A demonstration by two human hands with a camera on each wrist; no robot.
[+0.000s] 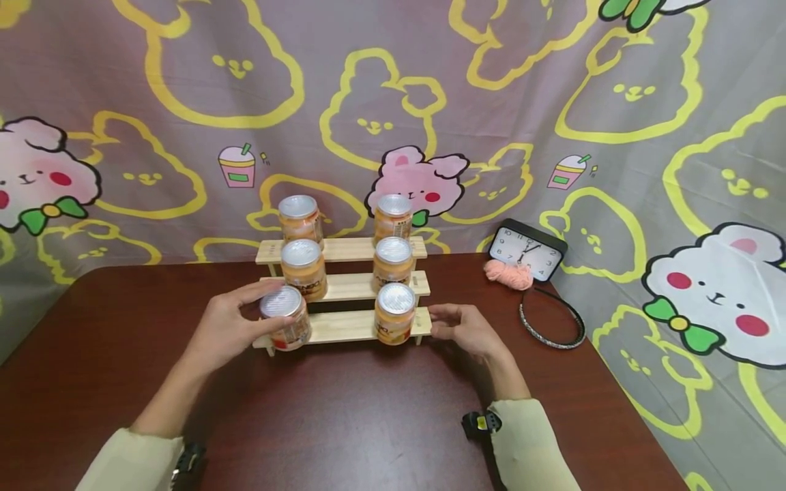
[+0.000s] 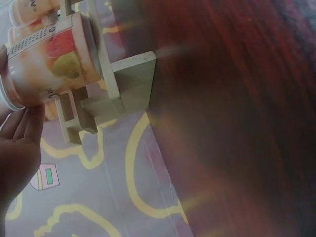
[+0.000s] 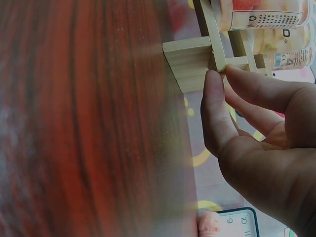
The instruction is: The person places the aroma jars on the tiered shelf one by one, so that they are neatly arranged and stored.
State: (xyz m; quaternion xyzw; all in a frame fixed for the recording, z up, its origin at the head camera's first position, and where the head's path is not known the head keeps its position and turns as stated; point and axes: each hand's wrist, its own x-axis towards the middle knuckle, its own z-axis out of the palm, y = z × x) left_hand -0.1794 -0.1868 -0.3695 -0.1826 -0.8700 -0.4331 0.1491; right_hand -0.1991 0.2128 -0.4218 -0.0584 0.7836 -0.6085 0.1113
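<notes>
A three-step wooden rack (image 1: 344, 327) stands on the table, with jars in two columns, one pair on each step. My left hand (image 1: 230, 324) grips the front left jar (image 1: 288, 331) near its silver lid, thumb in front and fingers behind. The left wrist view shows this fruit-printed jar (image 2: 59, 59) over the bottom board. At the rack's other end my right hand (image 1: 469, 331) pinches the tip of the bottom board, thumb and finger on either side of it in the right wrist view. The front right jar (image 1: 394, 317) sits just left of that hand.
Behind the front pair stand the middle jars (image 1: 305, 273) and the back jars (image 1: 393, 221). To the right are a black-framed clock (image 1: 528, 249), a pink yarn bundle (image 1: 508, 274) and a dark headband (image 1: 555, 344). A patterned curtain (image 1: 344, 164) hangs behind the brown table (image 1: 344, 423).
</notes>
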